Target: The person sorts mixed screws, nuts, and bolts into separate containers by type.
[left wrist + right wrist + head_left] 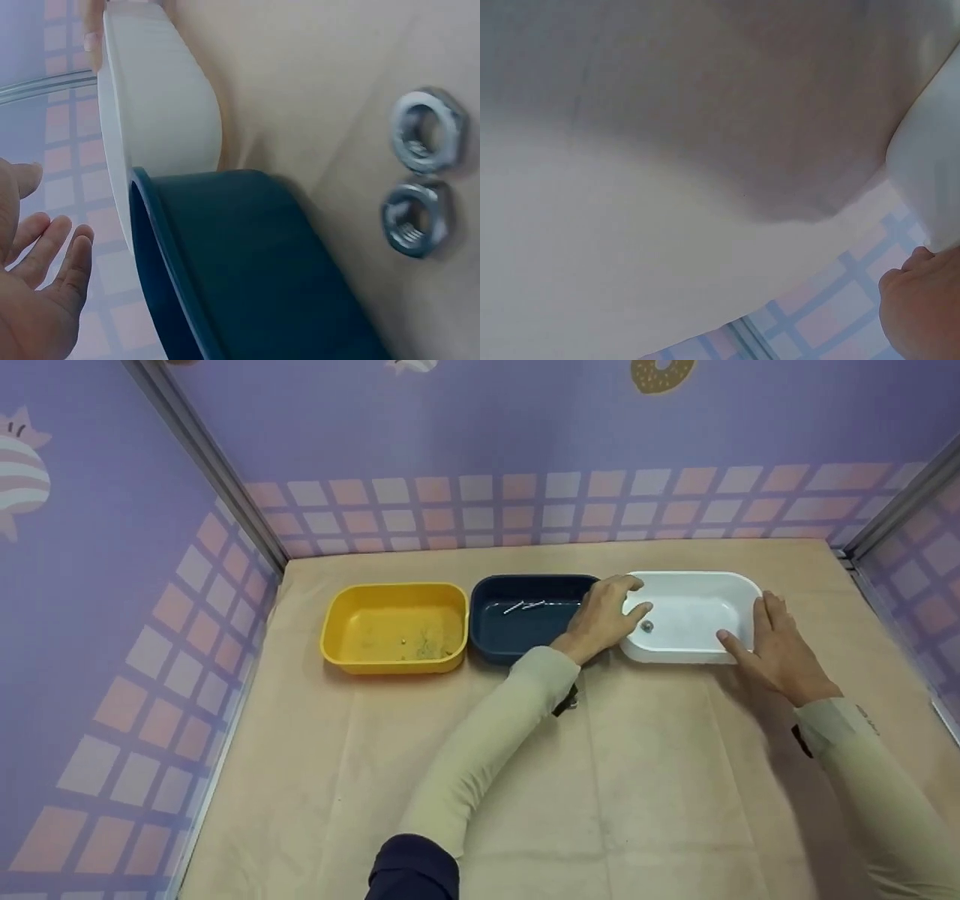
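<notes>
My left hand point(604, 611) hovers where the navy tray point(495, 634) meets the white tray point(694, 607), thumb and fingers apart and nothing held. In the left wrist view that hand point(41, 292) shows loosely bent fingers beside both trays. My right hand point(784, 652) rests against the white tray's right end, fingers straight along the outside and thumb over the rim. One small metal nut point(646, 625) lies inside the white tray, near its left side. Two hex nuts point(429, 131) lie on the cloth in front of the navy tray.
Left of the navy tray stands a yellow tray point(375, 662) with tiny bits on its floor. Thin silver pieces point(525, 606), perhaps screws, lie in the navy tray. A beige cloth point(465, 840) covers the table; patterned walls point(480, 435) rise at the back and sides.
</notes>
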`<state>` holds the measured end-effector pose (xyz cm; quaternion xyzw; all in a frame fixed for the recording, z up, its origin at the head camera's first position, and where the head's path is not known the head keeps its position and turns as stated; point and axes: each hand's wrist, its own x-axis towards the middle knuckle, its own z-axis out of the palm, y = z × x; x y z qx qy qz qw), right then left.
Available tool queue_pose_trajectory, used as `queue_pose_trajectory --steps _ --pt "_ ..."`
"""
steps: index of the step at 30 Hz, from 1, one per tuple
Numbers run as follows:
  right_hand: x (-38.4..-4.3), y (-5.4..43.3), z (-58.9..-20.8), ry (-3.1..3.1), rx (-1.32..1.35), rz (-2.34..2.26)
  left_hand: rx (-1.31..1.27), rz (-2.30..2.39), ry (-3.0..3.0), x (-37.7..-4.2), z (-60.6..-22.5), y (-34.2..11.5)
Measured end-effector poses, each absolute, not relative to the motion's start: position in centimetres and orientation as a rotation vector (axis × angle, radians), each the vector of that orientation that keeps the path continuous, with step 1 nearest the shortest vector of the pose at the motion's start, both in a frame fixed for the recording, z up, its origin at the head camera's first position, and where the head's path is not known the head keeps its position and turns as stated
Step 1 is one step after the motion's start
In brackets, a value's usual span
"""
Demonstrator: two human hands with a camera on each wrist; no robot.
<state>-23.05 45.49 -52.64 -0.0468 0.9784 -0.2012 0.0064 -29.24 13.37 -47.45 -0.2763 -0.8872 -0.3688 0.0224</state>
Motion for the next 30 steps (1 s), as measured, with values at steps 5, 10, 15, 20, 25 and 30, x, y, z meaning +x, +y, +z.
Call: queue_pose_trajectory --steps 5,10,15,20,25,30 --pt "-23.1 45.9 -52.8 3.083 -0.195 -0.652 -0.884 -1.146 -2.713 -28.7 -47.7 12.5" --pt "-22.6 46.2 -53.2 3.093 -0.198 -0.649 -0.931 -1.176 -2.667 -27.7 -48.3 11.4" --pt "-22.4 46.4 -53.1 3.095 -0.179 -0.640 -0.983 -1.259 -2.615 -26.6 -49.2 9.8" --pt "-22.5 46.4 -53.0 3.102 -0.183 -0.632 -1.010 -1.325 -2.588 -25.2 -49.9 8.2" --pt "-22.4 46.3 -53.1 3.096 -0.184 -0.631 -1.097 -1.372 -2.525 -23.9 -50.6 6.8" --pt "-22.4 46.3 -53.1 3.098 -0.188 -0.624 -1.180 -1.354 -2.480 -23.1 -51.2 6.0"
